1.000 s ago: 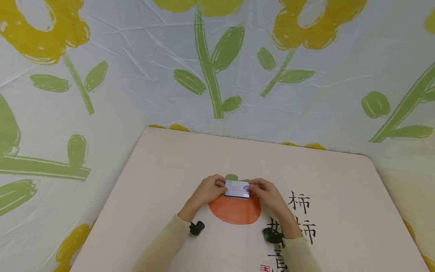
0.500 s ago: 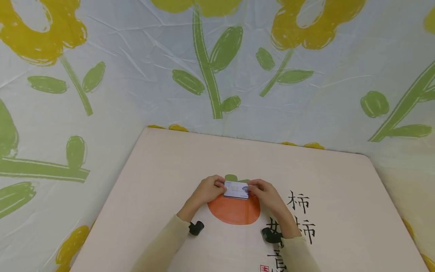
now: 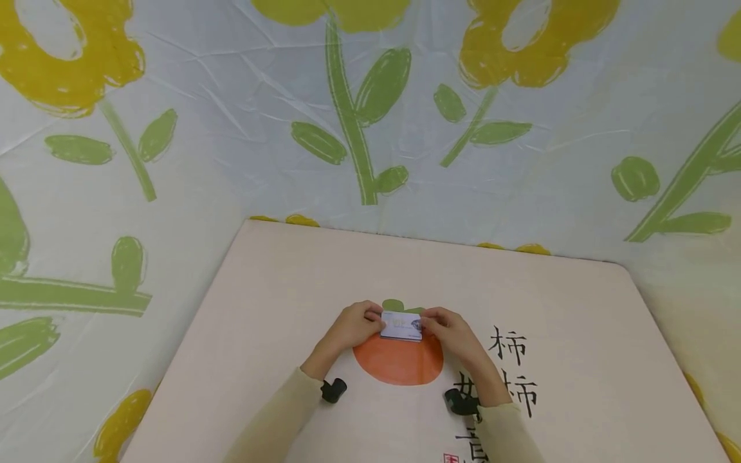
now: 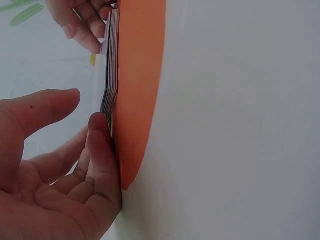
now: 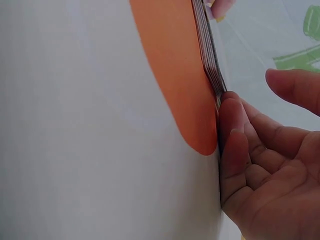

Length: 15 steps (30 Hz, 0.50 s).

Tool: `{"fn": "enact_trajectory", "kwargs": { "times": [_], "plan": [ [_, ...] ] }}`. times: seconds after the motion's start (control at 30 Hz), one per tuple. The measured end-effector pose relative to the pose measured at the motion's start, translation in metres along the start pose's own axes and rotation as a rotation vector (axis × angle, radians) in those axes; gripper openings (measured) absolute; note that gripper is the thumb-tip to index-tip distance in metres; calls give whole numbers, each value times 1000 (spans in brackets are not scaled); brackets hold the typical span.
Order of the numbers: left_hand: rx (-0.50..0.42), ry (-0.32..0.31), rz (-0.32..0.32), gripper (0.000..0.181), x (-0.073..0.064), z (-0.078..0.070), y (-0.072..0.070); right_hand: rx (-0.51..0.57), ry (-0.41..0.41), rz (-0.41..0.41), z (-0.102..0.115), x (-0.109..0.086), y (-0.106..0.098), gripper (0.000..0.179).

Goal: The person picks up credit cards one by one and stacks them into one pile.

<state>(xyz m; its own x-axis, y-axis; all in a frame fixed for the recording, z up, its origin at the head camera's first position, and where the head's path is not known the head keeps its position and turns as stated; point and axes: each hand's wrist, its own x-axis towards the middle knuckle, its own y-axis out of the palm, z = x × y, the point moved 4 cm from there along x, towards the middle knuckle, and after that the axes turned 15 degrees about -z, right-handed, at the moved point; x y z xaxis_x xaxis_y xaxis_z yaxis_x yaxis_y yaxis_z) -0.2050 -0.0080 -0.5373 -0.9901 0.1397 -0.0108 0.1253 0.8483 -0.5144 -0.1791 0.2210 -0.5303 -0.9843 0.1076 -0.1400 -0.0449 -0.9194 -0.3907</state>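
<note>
A small stack of cards lies flat on the table over a printed orange persimmon. Its top card is pale, with gold lettering and a dark picture at the right end. In the left wrist view the layered edges of the stack show a slight slant. My left hand touches the left end with bent fingertips; its thumb stands clear of the cards. At the opposite end my right hand touches the stack with its fingertips, its thumb also raised away.
The pale tabletop cloth carries the persimmon print and black written characters to the right. A flowered cloth hangs behind and at the left. Dark wrist cameras sit at both cuffs.
Both hands keep their places at the two ends of the stack. The top card's lettering shows more plainly now. The head view has shifted slightly.
</note>
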Motion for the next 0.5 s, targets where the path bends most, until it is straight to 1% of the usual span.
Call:
{"fn": "enact_trajectory", "kwargs": {
  "times": [0.17,0.27,0.4,0.5],
  "plan": [
    [16,2,10,31,-1,1,1,-30,-2,-7,-2,-2,0,25],
    [11,6,11,31,-1,-1,0,-46,-12,-9,-2,-2,-1,25],
    [8,-2,12,31,-1,-3,-1,-65,-21,-1,-1,-2,-1,28],
    [9,-5,15,32,-2,-3,-1,-72,-14,-9,0,-2,-1,28]
  ]
}}
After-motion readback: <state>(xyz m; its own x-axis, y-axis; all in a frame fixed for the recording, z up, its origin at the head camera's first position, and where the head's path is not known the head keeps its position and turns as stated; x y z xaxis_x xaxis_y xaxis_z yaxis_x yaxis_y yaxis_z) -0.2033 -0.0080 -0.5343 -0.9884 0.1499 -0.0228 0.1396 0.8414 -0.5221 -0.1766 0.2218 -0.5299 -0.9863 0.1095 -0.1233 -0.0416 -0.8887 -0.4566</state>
